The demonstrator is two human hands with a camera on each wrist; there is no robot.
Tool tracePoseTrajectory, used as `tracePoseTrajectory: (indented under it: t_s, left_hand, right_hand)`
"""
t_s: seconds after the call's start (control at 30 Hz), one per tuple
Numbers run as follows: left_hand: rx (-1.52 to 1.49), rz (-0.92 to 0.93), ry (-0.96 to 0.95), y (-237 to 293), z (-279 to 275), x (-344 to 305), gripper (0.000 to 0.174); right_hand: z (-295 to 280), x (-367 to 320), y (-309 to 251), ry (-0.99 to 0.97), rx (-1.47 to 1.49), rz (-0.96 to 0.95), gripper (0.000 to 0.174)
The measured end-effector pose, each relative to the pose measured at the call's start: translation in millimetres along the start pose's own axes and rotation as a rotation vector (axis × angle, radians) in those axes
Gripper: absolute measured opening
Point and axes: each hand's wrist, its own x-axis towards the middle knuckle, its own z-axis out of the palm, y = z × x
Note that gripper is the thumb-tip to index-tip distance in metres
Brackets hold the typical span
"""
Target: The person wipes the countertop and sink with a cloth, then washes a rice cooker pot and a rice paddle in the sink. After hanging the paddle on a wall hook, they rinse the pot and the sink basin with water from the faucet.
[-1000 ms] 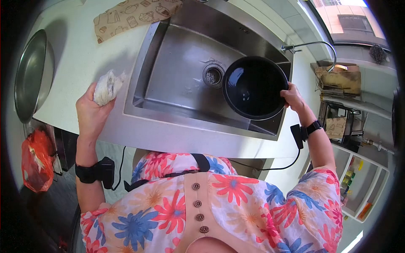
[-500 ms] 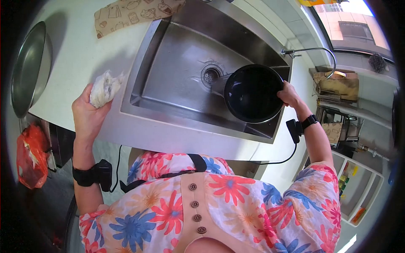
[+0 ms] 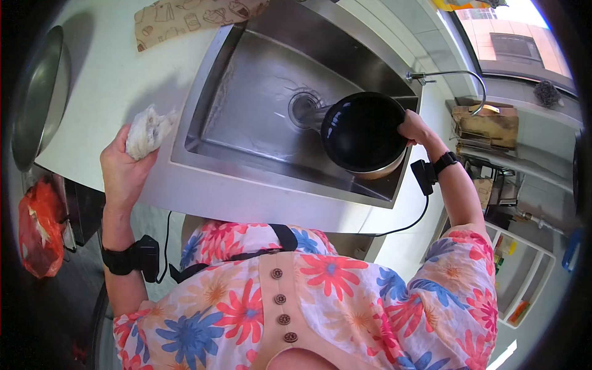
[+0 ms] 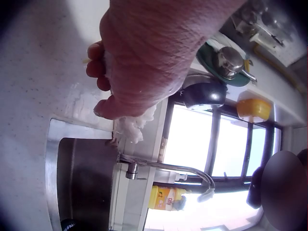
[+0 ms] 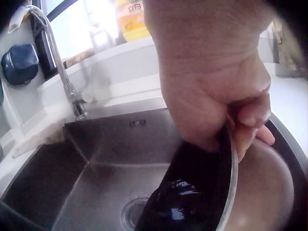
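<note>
My right hand (image 3: pixel 417 128) grips the rim of a round pot (image 3: pixel 362 132) with a dark inside, at the right part of the steel sink (image 3: pixel 246 92). In the head view the pot is tipped toward the left, and water (image 3: pixel 319 117) runs from its lip to the drain (image 3: pixel 302 102). The right wrist view shows the thumb inside the rim and fingers against the pale outer wall (image 5: pixel 264 187). Over the counter left of the sink, my left hand (image 3: pixel 125 169) holds a crumpled white cloth (image 3: pixel 147 132); the palm hides part of it in the left wrist view.
A large metal bowl (image 3: pixel 42 102) leans at the counter's left end, above a red plastic bag (image 3: pixel 41 231). A patterned tan mat (image 3: pixel 179 24) lies behind the sink's left corner. The faucet (image 3: pixel 453 74) rises at the back right. A yellow-labelled bottle (image 4: pixel 166 198) stands by the window.
The pot has tipped further left, and water has begun streaming from it, spreading over the sink floor around the drain. The left hand keeps holding the cloth in nearly the same place.
</note>
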Motion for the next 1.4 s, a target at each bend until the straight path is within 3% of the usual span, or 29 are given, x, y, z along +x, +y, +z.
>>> tracePoseTrajectory:
  t_s: [0.1,0.5,0.57,0.7,0.77,0.8,1.03,1.13,1.2,1.33,1.4]
  left_hand:
    - [-0.016,0.001,-0.009,-1.9,0.3,-0.9,0.031]
    - [-0.030,0.005,0.008,-10.6,-1.5,-5.8,0.026]
    - [-0.049,0.002,0.015,-12.5,-2.1,-6.0,0.025]
    - [-0.099,0.001,0.018,-16.6,-2.1,-5.6,0.024]
    - [-0.092,-0.007,0.017,-15.6,-2.1,-4.9,0.024]
    - [-0.086,-0.014,0.014,-15.1,-1.7,-4.3,0.024]
    - [-0.049,-0.016,-0.001,-17.2,3.3,-1.4,0.026]
    - [-0.041,-0.014,0.012,-14.7,3.0,-1.1,0.027]
    - [0.006,-0.018,0.016,-14.2,2.9,-0.9,0.026]
    - [-0.018,-0.027,0.012,-17.3,3.6,-0.1,0.026]
    - [0.010,-0.020,0.013,-19.5,4.2,0.4,0.027]
  right_hand:
    - [-3.7,2.1,-11.0,-0.019,-0.064,0.074,0.013]
    - [-4.6,26.2,-20.3,-0.022,-0.329,0.013,0.018]
    - [-4.3,27.7,-17.0,-0.030,-0.133,0.058,0.016]
    - [-3.9,20.4,-3.4,-0.031,-0.065,-0.007,0.013]
    - [-3.0,8.5,-5.0,-0.046,-0.106,-0.161,0.011]
    - [-3.8,0.7,-5.1,-0.022,0.023,-0.085,0.014]
    - [2.2,-7.2,-7.4,0.010,0.009,-0.012,0.028]
    - [11.6,10.0,3.9,0.179,-0.098,-0.127,0.029]
    - [9.6,11.5,-5.3,0.120,-0.198,-0.112,0.038]
    - [4.7,18.8,-24.3,0.111,-0.299,-0.085,0.034]
    - [0.7,28.7,-30.3,0.002,-0.297,-0.069,0.032]
